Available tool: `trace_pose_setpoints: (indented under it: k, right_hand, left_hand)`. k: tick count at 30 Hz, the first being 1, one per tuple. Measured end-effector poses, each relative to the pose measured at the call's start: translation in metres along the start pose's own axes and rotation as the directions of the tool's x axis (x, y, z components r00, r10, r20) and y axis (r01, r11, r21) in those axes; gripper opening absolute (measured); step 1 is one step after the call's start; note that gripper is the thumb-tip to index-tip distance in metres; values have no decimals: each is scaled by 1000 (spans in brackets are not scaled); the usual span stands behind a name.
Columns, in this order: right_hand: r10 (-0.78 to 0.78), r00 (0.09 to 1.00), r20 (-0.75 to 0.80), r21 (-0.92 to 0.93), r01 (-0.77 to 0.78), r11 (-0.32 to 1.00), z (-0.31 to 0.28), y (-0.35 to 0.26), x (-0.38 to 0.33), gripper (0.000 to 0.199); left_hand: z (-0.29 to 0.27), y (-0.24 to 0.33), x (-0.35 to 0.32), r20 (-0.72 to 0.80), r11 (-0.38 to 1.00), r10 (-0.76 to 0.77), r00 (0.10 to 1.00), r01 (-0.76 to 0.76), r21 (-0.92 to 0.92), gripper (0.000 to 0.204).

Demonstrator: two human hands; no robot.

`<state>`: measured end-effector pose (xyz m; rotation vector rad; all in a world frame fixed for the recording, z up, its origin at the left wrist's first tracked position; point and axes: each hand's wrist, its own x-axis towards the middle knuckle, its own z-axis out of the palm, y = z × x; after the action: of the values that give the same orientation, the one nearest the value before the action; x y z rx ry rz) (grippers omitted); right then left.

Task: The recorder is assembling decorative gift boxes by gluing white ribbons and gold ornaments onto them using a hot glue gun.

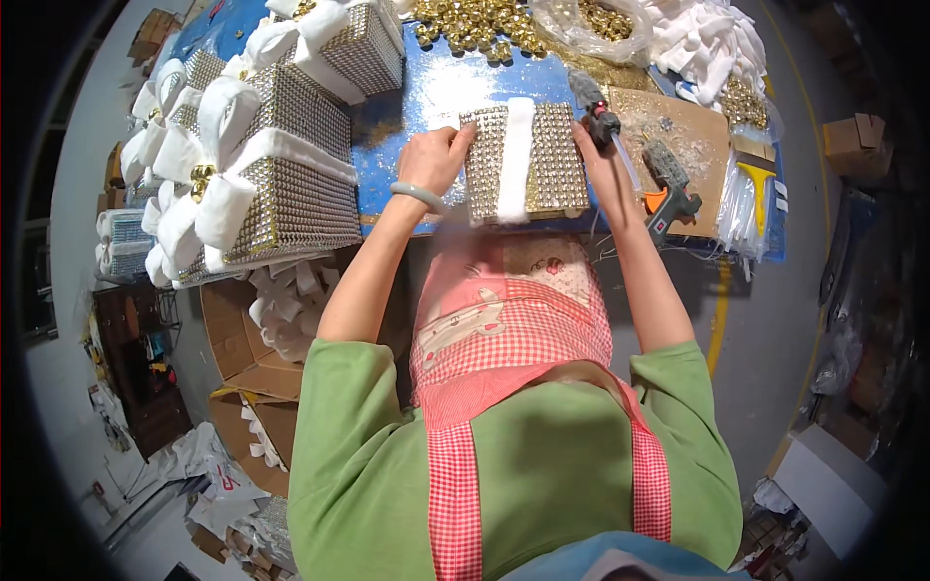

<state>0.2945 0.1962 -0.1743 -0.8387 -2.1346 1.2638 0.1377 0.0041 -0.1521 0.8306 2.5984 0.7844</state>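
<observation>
A studded box (557, 160) covered in rows of shiny beads, with a white ribbon band (514, 155) down its middle, stands at the near edge of the blue table (436, 87). My left hand (433, 158) presses against its left side, fingers at the top left corner; a pale bangle sits on that wrist. At the box's right edge, my right hand (601, 155) grips a glue gun (596, 108) whose nozzle points up and away.
Finished studded boxes with white bows (281, 165) are stacked at the left. Gold beads (475, 24) lie at the back, white ribbon pieces (707, 39) at the back right. A second glue gun (668, 184) lies on a cardboard sheet (693, 131). Cardboard cartons (247, 349) stand below left.
</observation>
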Motion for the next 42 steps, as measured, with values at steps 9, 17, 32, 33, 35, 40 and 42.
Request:
trace_pose_setpoints:
  k: [9, 17, 32, 33, 35, 40, 42]
  right_hand:
    - [275, 961, -15, 337, -254, 907, -26, 7, -33, 38]
    - [303, 951, -56, 405, -256, 878, -36, -4, -63, 33]
    - [-126, 960, 250, 454, -1, 891, -80, -77, -78, 50]
    - [-159, 959, 236, 443, 39, 896, -80, -82, -75, 50]
    - [-170, 963, 208, 460, 57, 886, -78, -93, -74, 49]
    - [-193, 957, 216, 437, 82, 896, -81, -92, -69, 47]
    - [-182, 961, 208, 437, 75, 896, -81, -91, -68, 47]
  left_hand:
    - [-12, 10, -90, -144, 619, 785, 602, -773, 139, 36]
    - [22, 4, -79, -103, 551, 826, 554, -754, 359, 37]
    - [-31, 59, -25, -79, 365, 293, 953, -188, -912, 19]
    - [-33, 63, -24, -83, 364, 302, 950, -195, -911, 19]
    - [-39, 73, -21, -147, 412, 327, 934, -281, -867, 19]
    - [-53, 91, -16, -175, 375, 380, 908, -324, -868, 22]
    - [-55, 94, -13, -174, 381, 370, 913, -320, -868, 20]
